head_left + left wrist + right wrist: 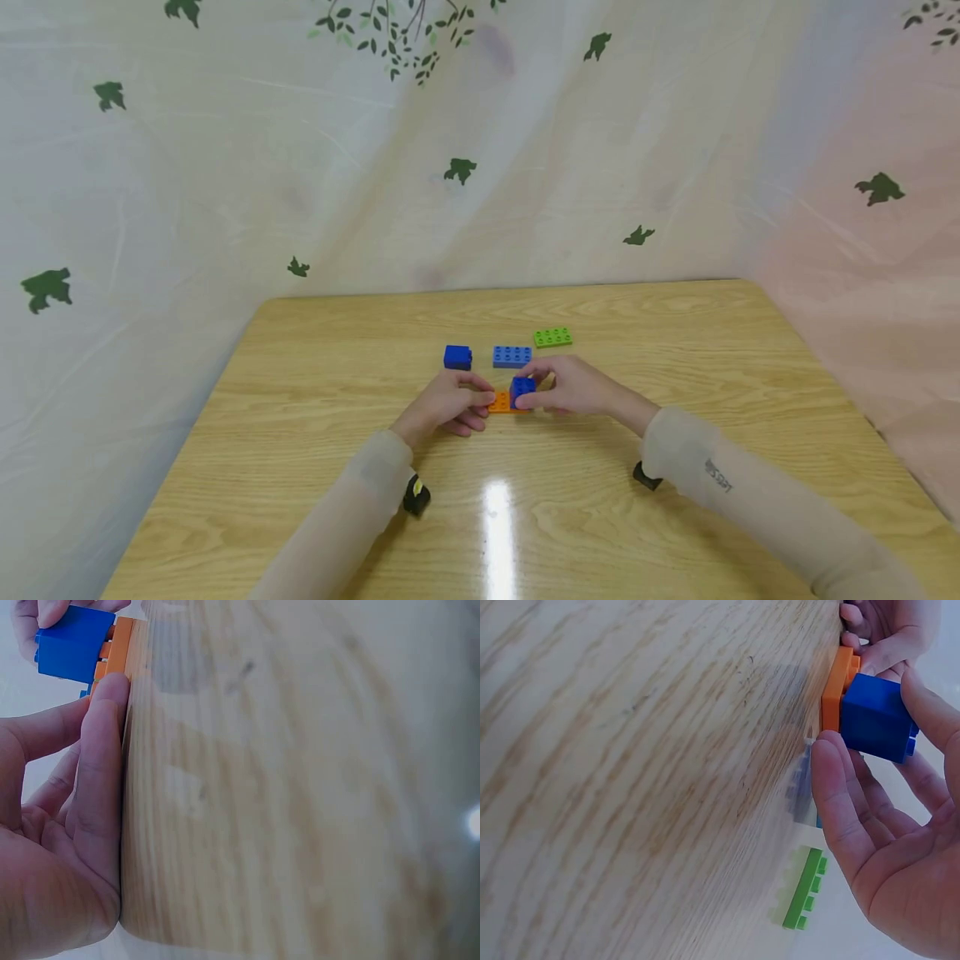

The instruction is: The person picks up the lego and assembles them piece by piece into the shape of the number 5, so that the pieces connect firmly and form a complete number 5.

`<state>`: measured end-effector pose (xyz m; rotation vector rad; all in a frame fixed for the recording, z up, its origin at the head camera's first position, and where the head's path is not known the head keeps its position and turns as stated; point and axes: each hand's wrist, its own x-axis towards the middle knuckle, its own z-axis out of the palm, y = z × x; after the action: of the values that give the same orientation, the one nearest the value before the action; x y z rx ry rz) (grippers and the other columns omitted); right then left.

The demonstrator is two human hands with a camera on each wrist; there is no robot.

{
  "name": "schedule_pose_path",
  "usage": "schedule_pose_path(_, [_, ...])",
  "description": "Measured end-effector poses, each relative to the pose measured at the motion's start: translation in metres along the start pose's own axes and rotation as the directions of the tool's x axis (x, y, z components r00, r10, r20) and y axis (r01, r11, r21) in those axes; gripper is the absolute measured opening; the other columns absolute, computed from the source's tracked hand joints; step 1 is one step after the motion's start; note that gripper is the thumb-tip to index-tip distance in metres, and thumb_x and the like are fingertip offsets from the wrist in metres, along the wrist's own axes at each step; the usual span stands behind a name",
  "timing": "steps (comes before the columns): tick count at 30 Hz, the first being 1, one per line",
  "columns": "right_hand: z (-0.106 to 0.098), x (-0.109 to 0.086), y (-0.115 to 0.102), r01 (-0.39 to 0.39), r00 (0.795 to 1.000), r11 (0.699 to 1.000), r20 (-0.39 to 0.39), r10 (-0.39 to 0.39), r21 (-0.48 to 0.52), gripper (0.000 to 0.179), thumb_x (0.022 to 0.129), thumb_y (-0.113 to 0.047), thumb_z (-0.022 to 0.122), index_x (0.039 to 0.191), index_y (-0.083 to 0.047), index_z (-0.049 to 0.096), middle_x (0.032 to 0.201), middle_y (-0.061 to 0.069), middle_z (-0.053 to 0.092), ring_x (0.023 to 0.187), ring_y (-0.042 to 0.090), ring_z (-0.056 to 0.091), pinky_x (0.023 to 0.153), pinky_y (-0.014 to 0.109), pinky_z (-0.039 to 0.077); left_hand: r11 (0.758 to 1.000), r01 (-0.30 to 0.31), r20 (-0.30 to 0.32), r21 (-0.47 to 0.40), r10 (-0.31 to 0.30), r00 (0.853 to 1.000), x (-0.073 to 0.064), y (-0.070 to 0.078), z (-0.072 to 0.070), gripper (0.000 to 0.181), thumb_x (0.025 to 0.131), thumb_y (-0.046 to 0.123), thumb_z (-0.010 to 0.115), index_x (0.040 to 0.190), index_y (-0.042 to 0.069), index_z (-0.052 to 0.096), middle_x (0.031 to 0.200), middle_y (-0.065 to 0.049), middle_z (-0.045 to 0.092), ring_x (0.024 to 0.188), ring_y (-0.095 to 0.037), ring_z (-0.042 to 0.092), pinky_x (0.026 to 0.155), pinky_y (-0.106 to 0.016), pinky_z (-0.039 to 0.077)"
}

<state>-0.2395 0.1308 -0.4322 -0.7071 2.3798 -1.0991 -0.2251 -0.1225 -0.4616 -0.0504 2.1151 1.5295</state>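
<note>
A flat orange toy brick (498, 403) lies on the wooden table, studs up. My left hand (444, 403) pinches its left end between thumb and fingers. Over its right end, a dark blue brick (522, 392) is gripped by the thumb and fingers of my right hand (573, 387). The left wrist view shows this blue brick (75, 643) slightly tilted against the orange studs, some of which show beside it. From the right wrist, the blue brick (876, 716) stands against the stud side of the orange brick (835, 690). My right fingertips hide part of that contact.
Behind the hands, a second dark blue brick (457, 357) lies on its side, studs facing right. A lighter blue brick (512, 357) and a flat lime green brick (552, 337) lie to its right. A patterned cloth (525, 208) hangs behind the table (315, 350).
</note>
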Motion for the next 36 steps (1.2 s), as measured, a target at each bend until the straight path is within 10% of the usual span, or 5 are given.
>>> schedule_pose_path(36, [0.0023,0.0082,0.0061,-0.078,0.997,0.995,-0.007,0.078,0.06,0.053,0.083,-0.046,0.083,0.125,-0.018,0.071,0.089,0.003,0.069,0.056,0.022,0.06,0.052,0.033,0.053,1.0,0.017,-0.007,0.018,-0.017,1.0,0.0032,-0.0004,0.0006,0.026,0.096,0.026,0.072,0.117,0.011,0.069,0.09,-0.012,0.072,0.068,-0.023,0.073,0.06,-0.035,0.061])
